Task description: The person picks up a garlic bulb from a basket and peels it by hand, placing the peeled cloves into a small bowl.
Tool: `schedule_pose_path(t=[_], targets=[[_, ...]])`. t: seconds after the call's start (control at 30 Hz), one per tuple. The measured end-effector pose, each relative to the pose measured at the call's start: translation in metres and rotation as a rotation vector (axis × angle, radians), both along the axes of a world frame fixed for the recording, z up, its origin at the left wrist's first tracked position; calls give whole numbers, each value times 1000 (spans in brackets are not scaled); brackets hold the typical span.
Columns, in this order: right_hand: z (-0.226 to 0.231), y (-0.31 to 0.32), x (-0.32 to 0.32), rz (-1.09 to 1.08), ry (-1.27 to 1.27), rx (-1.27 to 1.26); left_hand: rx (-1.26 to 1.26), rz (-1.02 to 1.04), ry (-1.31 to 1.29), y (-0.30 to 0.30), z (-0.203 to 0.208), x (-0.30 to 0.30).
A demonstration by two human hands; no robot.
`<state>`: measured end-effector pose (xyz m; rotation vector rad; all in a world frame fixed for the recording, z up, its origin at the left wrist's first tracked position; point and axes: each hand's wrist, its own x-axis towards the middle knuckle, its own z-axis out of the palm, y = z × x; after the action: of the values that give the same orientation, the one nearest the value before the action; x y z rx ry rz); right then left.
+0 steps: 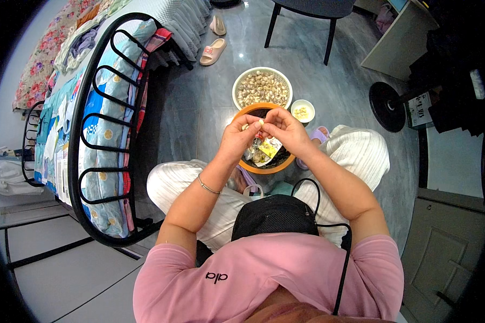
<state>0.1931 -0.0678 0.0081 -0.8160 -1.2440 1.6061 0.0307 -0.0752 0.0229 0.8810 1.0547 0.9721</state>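
My left hand [242,133] and my right hand [286,129] meet fingertip to fingertip above an orange-rimmed bin [265,171]. Between their thumbs and forefingers is pinched a small pale piece that looks like a garlic clove [261,123]. Another pale bit seems tucked in the left fingers. Beyond the bin stands a large white basin [289,81] of many small, round, brown-and-cream unpeeled cloves [261,89]. A small white bowl [312,115] to its right holds several pale yellow peeled pieces [301,112]. Inside the bin lie a yellow wrapper [271,147], a can and dark scraps.
My knees flank the bin, with purple slippers [319,134] beside it. A black metal bed frame [86,116] rises at left. Further off are pink slippers [213,51] and a dark chair [313,7]. A round black stand base [387,106] sits at right.
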Motion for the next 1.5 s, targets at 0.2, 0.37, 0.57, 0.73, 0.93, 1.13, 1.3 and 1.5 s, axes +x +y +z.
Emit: schedule_pose_path(t=[0.2,0.37,0.57,0.73,0.93,1.13,1.3,1.5], targets=[[4,1,1,3,0,-52,12,43,-75,-1,9,5],[9,-2,1,-80,-146,64,103,21,85,0,-4,-1],[26,-2,5,-162,-412,212,222,-10,150,-1,-11,-1],[16,0,6,-113,-405,116,262,-7,198,-4,-5,2],[9,1,6,-41,-287,-35,25,-2,42,-1,-8,-3],[6,5,12,75,-106,-50,-97,-136,-310,3,-11,-7],[26,-1,1,-58,-213,221,-116,-251,-374,3,-7,-9],[16,-1,4,-46,-147,70,-144,-259,-267,1,-3,-5]])
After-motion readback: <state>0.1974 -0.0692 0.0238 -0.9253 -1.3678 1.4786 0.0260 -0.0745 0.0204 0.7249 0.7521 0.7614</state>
